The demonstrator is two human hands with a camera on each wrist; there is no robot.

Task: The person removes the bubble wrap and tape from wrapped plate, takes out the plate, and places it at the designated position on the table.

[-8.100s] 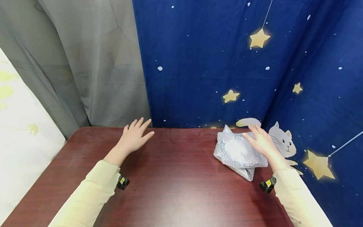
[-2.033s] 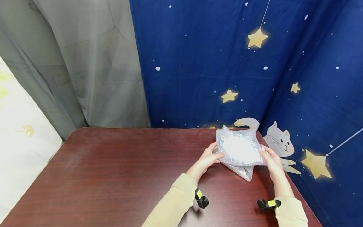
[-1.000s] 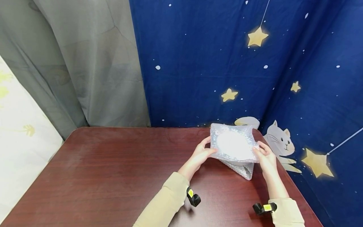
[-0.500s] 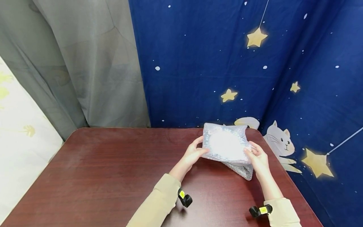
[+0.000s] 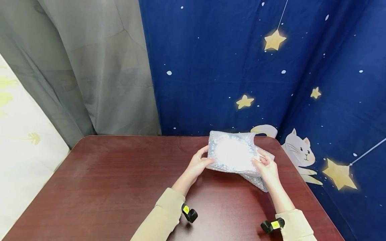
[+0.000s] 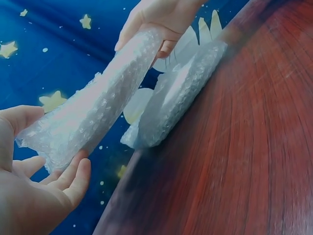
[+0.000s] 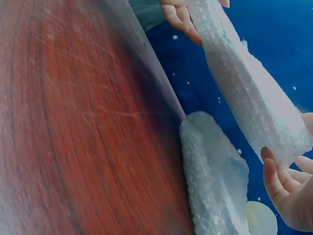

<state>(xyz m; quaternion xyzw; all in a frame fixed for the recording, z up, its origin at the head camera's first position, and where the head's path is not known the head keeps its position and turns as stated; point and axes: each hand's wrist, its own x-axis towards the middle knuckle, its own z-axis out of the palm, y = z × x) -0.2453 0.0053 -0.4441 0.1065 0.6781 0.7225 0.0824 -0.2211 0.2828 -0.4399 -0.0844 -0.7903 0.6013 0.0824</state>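
A bubble-wrap package (image 5: 232, 152) is held up off the table between both hands, its top glaring white in the head view. My left hand (image 5: 197, 164) grips its left end, thumb on top and fingers underneath. The right hand (image 5: 267, 167) pinches the opposite end the same way. Below and to the right, a second bubble-wrap package (image 5: 256, 180) lies on the table, partly hidden under the raised one. Both wrist views show a gap between the held package (image 6: 102, 98) and the lying package (image 7: 210, 176).
The dark red wooden table (image 5: 105, 187) runs beneath both arms, and its right edge passes close to the lying package. A grey curtain (image 5: 111, 83) and a blue star-patterned curtain (image 5: 211, 67) hang behind the far edge.
Both hands were apart and open at first, then took hold of the upper package. It has been lifted from the other package and moved left; the lower one has stayed put.
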